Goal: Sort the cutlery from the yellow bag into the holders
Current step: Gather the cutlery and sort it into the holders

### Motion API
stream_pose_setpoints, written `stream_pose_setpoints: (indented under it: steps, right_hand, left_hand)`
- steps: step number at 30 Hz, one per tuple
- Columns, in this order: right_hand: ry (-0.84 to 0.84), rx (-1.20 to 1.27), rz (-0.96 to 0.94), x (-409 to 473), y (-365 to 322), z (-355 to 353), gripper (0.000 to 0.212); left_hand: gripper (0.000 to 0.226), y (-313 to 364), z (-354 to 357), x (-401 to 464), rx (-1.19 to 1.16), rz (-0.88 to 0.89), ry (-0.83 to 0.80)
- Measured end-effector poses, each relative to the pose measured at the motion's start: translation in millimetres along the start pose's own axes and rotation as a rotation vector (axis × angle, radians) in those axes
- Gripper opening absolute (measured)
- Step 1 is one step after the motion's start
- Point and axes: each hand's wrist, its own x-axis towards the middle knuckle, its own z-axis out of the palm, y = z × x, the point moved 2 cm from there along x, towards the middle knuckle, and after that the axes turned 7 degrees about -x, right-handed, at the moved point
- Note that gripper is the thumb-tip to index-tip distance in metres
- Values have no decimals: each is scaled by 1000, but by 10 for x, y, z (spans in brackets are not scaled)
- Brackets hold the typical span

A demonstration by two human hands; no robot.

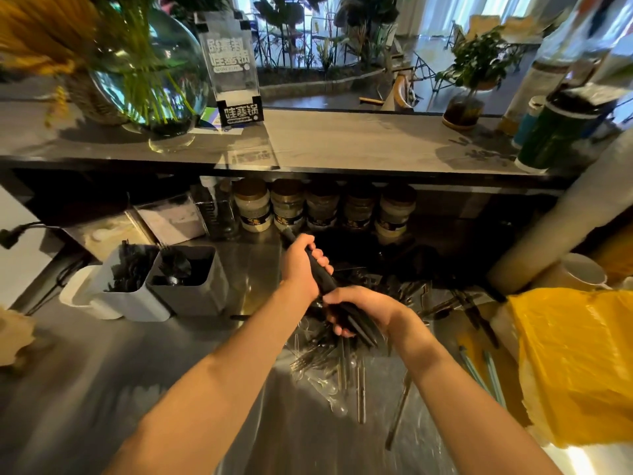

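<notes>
Setting: steel counter (102, 389) under a dark shelf (342, 145), with a row of jars (322, 207) tucked beneath it and plants on top.
Yellow bag: the yellow bag (575, 365) sits crumpled at your right, just beside the loose pile.
Holders: a white holder (133, 296) and a grey holder (191, 289) stand touching at your left, well apart from your hands; each already has dark pieces standing in it.
Cutlery pile: the cutlery pile (342, 365) lies between your forearms, thin metal and dark-handled pieces crossed over one another, some in clear wrap.
Bundle: you hold a bundle of black cutlery (325, 279), long, slim, matte, angled up and away from you.
Left hand: your left hand (301, 265) is curled tight round the upper part of the bundle.
Right hand: your right hand (363, 310) wraps its fingers round the lower ends, just over the pile.
Risk: the bundle looks loosely aligned, so a piece may slide out if you lift with one hand only.
Risk: tangled pieces below may snag and drag along.
Risk: I cannot tell forks from knives in the bundle, so you may mis-sort it.
</notes>
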Motion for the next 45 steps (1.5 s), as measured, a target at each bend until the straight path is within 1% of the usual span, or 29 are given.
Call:
stream_pose_setpoints:
  steps: [2,5,6,8,10,11,13,14,16,18,19,22,23,24,26,28,29,30,31,32,34,35,36,37,40,42,45]
  right_hand:
    - [14,16,-20,-75,10,-22,26]
    - [-38,74,-51,-192,100,-96,58]
    - [-27,162,-65,-209,147,-116,68]
    - [62,453,-111,-217,262,-143,81]
    - [166,731,-203,-188,386,-125,84]
    - [192,846,-250,-166,429,-80,83]
    - [271,1058,-307,-92,480,36,77]
    - [321,1115,-339,-59,482,111,71]
    - [391,1096,-413,0,445,282,59]
    - [425,1042,-475,65,398,424,55]
    - [449,1046,-482,106,380,464,58]
    - [571,1102,-490,205,253,488,79]
    - [603,1128,-489,221,195,493,81]
    - [637,1156,-468,266,172,476,80]
    - [688,1175,-385,325,130,442,79]
    - [667,1133,-284,380,101,421,91]
    - [660,1102,-242,406,91,408,98]
    - [671,1099,-205,450,109,371,102]
    - [698,1107,-181,517,140,313,94]
    - [719,1142,-173,524,131,272,75]
    - [792,1237,-206,494,62,208,19]
    - [834,1277,-222,462,21,187,8]
    - [891,1282,-223,462,-9,150,9]
    - [959,1281,-216,450,-27,129,4]
    - [1075,1280,-268,434,-120,103,25]
    - [1115,1293,-358,383,-205,38,31]
    - [1148,1313,-512,303,-307,-96,46]
  left_hand:
    - [33,34,-28,-20,-28,57,44]
    - [32,129,-83,-28,-83,140,125]
    - [32,167,-100,-28,-100,170,148]
    - [29,223,-143,-37,-127,248,199]
    - [23,253,-184,-59,-157,348,269]
    - [19,257,-212,-65,-171,391,312]
    - [15,251,-269,-64,-212,450,382]
    - [16,236,-293,-55,-233,459,398]
    - [17,184,-321,-30,-257,470,398]
    - [17,103,-333,-22,-266,478,380]
    - [17,58,-344,-17,-265,480,380]
    - [25,-72,-352,-12,-266,453,368]
    - [23,-108,-351,-3,-266,443,357]
    - [16,-142,-336,-26,-249,437,343]
    - [26,-198,-311,-93,-189,428,317]
    - [27,-253,-311,-179,-149,427,274]
    - [23,-285,-336,-191,-129,422,251]
    - [21,-324,-355,-213,-114,418,226]
    - [25,-361,-372,-229,-87,412,198]
    - [32,-400,-392,-249,-45,407,171]
    - [36,-454,-415,-283,38,413,87]
    - [33,-466,-430,-293,71,408,43]
    - [28,-471,-454,-305,95,389,-3]
    - [23,-472,-480,-314,115,356,-50]
    - [21,-431,-572,-340,125,267,-187]
    - [33,-316,-629,-332,72,248,-235]
    - [45,-26,-684,-233,-56,203,-188]
